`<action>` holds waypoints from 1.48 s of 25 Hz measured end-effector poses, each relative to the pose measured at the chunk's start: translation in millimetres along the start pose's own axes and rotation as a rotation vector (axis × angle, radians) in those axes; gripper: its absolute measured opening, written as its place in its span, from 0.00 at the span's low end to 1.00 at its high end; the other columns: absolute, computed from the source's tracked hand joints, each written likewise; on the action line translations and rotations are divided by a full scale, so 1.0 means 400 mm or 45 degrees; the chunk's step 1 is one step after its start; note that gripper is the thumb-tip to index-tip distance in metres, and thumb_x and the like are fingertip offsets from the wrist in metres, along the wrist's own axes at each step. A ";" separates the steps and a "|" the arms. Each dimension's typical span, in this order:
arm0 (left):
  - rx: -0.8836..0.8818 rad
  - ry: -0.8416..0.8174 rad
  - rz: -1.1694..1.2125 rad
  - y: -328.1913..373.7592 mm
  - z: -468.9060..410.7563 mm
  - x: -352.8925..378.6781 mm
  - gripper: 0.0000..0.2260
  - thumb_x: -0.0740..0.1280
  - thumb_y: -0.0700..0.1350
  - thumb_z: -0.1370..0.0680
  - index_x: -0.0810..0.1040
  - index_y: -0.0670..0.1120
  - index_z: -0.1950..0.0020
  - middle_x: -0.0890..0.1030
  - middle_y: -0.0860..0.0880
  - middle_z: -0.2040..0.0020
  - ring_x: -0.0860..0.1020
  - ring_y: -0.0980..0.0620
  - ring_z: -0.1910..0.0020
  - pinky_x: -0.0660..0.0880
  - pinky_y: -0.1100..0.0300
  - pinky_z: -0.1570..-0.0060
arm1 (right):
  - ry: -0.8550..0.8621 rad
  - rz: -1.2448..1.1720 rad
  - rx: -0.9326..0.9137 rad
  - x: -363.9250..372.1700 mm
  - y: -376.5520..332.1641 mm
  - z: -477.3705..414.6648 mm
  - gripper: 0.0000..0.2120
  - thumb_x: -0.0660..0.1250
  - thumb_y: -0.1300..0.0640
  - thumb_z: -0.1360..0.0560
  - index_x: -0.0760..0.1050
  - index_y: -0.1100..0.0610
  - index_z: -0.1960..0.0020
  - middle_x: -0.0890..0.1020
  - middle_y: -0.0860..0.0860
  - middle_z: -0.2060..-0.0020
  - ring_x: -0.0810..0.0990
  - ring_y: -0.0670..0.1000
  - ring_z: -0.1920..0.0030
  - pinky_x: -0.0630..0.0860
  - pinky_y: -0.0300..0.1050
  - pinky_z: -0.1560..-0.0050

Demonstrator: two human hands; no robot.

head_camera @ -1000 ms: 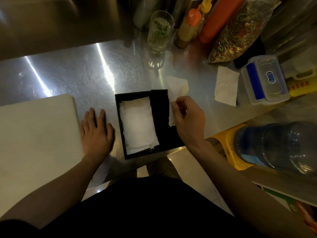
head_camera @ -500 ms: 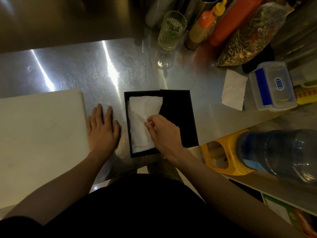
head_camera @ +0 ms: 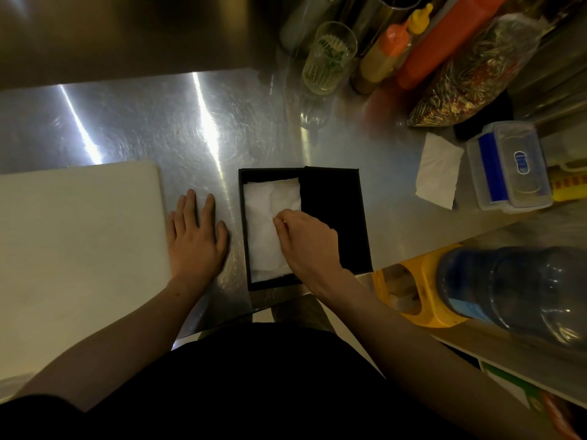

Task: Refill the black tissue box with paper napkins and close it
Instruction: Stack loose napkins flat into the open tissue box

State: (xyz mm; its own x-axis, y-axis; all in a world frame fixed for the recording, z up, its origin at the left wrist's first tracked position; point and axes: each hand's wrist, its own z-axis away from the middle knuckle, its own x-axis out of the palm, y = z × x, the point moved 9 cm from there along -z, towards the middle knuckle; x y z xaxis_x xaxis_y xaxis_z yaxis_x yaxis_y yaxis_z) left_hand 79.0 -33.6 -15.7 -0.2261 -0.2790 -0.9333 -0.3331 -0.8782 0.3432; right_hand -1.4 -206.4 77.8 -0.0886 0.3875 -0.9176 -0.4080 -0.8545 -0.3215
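Observation:
The black tissue box (head_camera: 333,217) lies open on the steel counter near its front edge. White paper napkins (head_camera: 266,217) fill its left half, and the top one is crumpled. The right half shows only black. My right hand (head_camera: 308,239) rests over the box's middle, its fingertips pinched on the top napkin's right edge. My left hand (head_camera: 197,236) lies flat on the counter just left of the box, fingers spread, holding nothing. Another loose napkin (head_camera: 438,169) lies on the counter to the right.
A white cutting board (head_camera: 79,249) sits at the left. At the back right stand a glass (head_camera: 328,55), sauce bottles (head_camera: 384,55) and a bag of chilies (head_camera: 473,71). A clear plastic container (head_camera: 511,166) is far right. A water bottle (head_camera: 514,287) lies below the counter edge.
My right hand carried a napkin from the box's right side to the left half and laid it on the stack. My left hand stayed flat on the counter.

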 end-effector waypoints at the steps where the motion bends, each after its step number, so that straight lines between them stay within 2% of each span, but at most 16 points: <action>1: -0.001 -0.004 0.005 0.001 0.000 0.001 0.24 0.55 0.51 0.18 0.59 0.48 0.22 0.56 0.39 0.21 0.54 0.40 0.22 0.53 0.44 0.25 | -0.052 0.072 0.009 0.006 0.002 -0.003 0.17 0.53 0.46 0.18 0.75 0.54 0.54 0.79 0.49 0.60 0.78 0.49 0.63 0.78 0.49 0.62; 4: -0.014 -0.007 0.003 0.001 -0.002 0.002 0.24 0.55 0.51 0.18 0.59 0.48 0.22 0.56 0.39 0.21 0.54 0.40 0.22 0.52 0.44 0.25 | -0.103 0.140 -0.022 0.015 -0.002 -0.002 0.18 0.54 0.44 0.18 0.76 0.55 0.47 0.78 0.51 0.55 0.78 0.51 0.58 0.75 0.45 0.61; 7: -0.017 -0.008 0.012 0.001 -0.002 0.003 0.25 0.56 0.51 0.18 0.59 0.48 0.22 0.56 0.39 0.21 0.54 0.41 0.22 0.52 0.44 0.25 | -0.001 -0.057 -0.111 0.001 -0.018 -0.008 0.13 0.58 0.55 0.18 0.72 0.58 0.36 0.77 0.55 0.45 0.78 0.52 0.52 0.78 0.45 0.56; 10: -0.010 -0.009 0.018 0.002 -0.002 0.003 0.25 0.55 0.51 0.18 0.59 0.48 0.22 0.56 0.39 0.21 0.53 0.41 0.22 0.52 0.45 0.25 | 0.013 -0.139 -0.092 -0.001 -0.002 -0.060 0.19 0.59 0.66 0.22 0.69 0.61 0.32 0.75 0.58 0.39 0.77 0.55 0.45 0.77 0.47 0.47; 12: -0.011 -0.002 0.020 0.001 -0.003 0.001 0.25 0.55 0.51 0.18 0.59 0.48 0.22 0.56 0.39 0.21 0.54 0.40 0.22 0.52 0.44 0.25 | -0.076 -0.044 -0.067 -0.003 0.007 -0.116 0.19 0.58 0.66 0.22 0.68 0.60 0.32 0.75 0.58 0.39 0.77 0.56 0.45 0.75 0.49 0.48; 15: -0.006 0.014 0.007 0.000 -0.003 0.002 0.24 0.56 0.51 0.18 0.60 0.48 0.22 0.57 0.39 0.21 0.54 0.40 0.22 0.52 0.44 0.26 | -0.284 0.184 -0.124 0.011 0.000 -0.179 0.13 0.59 0.60 0.22 0.71 0.59 0.38 0.77 0.57 0.45 0.77 0.58 0.48 0.72 0.48 0.58; 18: -0.017 0.024 -0.002 -0.001 -0.001 0.003 0.25 0.57 0.51 0.19 0.61 0.48 0.22 0.58 0.39 0.21 0.55 0.40 0.22 0.52 0.45 0.26 | -0.405 0.185 -0.138 0.033 -0.009 -0.200 0.12 0.61 0.56 0.23 0.71 0.59 0.41 0.78 0.58 0.48 0.78 0.59 0.51 0.72 0.48 0.59; 20: -0.019 0.037 -0.021 -0.001 -0.002 0.001 0.25 0.57 0.51 0.19 0.61 0.48 0.22 0.58 0.39 0.22 0.56 0.40 0.23 0.53 0.45 0.26 | -0.425 0.207 -0.151 0.031 -0.016 -0.206 0.12 0.61 0.57 0.23 0.71 0.59 0.41 0.78 0.58 0.50 0.78 0.58 0.54 0.72 0.47 0.61; 23: -0.006 0.024 -0.016 -0.001 -0.004 0.001 0.25 0.57 0.51 0.19 0.60 0.48 0.22 0.58 0.39 0.21 0.55 0.40 0.22 0.52 0.45 0.26 | -0.376 0.408 -0.296 0.003 -0.039 -0.208 0.07 0.59 0.64 0.23 0.71 0.60 0.45 0.77 0.56 0.50 0.77 0.55 0.56 0.67 0.47 0.63; 27: -0.004 0.030 0.002 -0.002 -0.001 0.000 0.25 0.57 0.51 0.19 0.60 0.48 0.22 0.57 0.39 0.21 0.55 0.40 0.22 0.52 0.45 0.26 | -0.345 0.632 -0.386 -0.004 -0.063 -0.196 0.11 0.61 0.70 0.26 0.72 0.60 0.45 0.77 0.56 0.49 0.79 0.56 0.54 0.65 0.45 0.63; 29: -0.004 0.037 -0.003 -0.001 -0.002 0.000 0.25 0.57 0.51 0.19 0.60 0.48 0.22 0.58 0.39 0.21 0.55 0.40 0.22 0.52 0.45 0.26 | -0.267 0.576 -0.381 -0.001 -0.065 -0.191 0.13 0.63 0.71 0.28 0.72 0.61 0.45 0.76 0.58 0.49 0.80 0.58 0.56 0.65 0.46 0.66; 32: -0.003 0.036 0.000 -0.001 -0.004 -0.001 0.25 0.57 0.51 0.19 0.60 0.48 0.22 0.58 0.39 0.21 0.55 0.40 0.22 0.52 0.45 0.26 | 0.041 0.267 -0.368 -0.047 -0.067 -0.153 0.12 0.64 0.70 0.27 0.72 0.62 0.45 0.75 0.59 0.51 0.77 0.56 0.61 0.70 0.47 0.73; 35: 0.000 0.031 0.005 -0.002 -0.001 0.000 0.25 0.56 0.51 0.19 0.60 0.48 0.22 0.57 0.39 0.21 0.55 0.40 0.22 0.52 0.45 0.26 | 0.169 0.095 -0.332 -0.041 -0.063 -0.076 0.15 0.65 0.62 0.24 0.70 0.60 0.37 0.74 0.60 0.43 0.76 0.55 0.51 0.78 0.44 0.63; 37: -0.001 0.026 -0.004 -0.001 -0.001 0.001 0.25 0.56 0.51 0.18 0.59 0.47 0.22 0.57 0.39 0.21 0.55 0.40 0.22 0.52 0.45 0.25 | 0.130 0.094 -0.313 0.006 -0.068 -0.046 0.17 0.63 0.57 0.22 0.69 0.60 0.35 0.74 0.61 0.39 0.76 0.57 0.44 0.80 0.49 0.52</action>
State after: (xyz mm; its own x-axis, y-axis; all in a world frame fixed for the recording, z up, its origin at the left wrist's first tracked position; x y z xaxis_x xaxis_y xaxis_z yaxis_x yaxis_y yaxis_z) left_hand 79.4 -33.4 -16.1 -0.2064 -0.2840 -0.9364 -0.3330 -0.8794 0.3401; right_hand 26.1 -188.8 80.0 -0.0125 0.2946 -0.9556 -0.1699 -0.9424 -0.2883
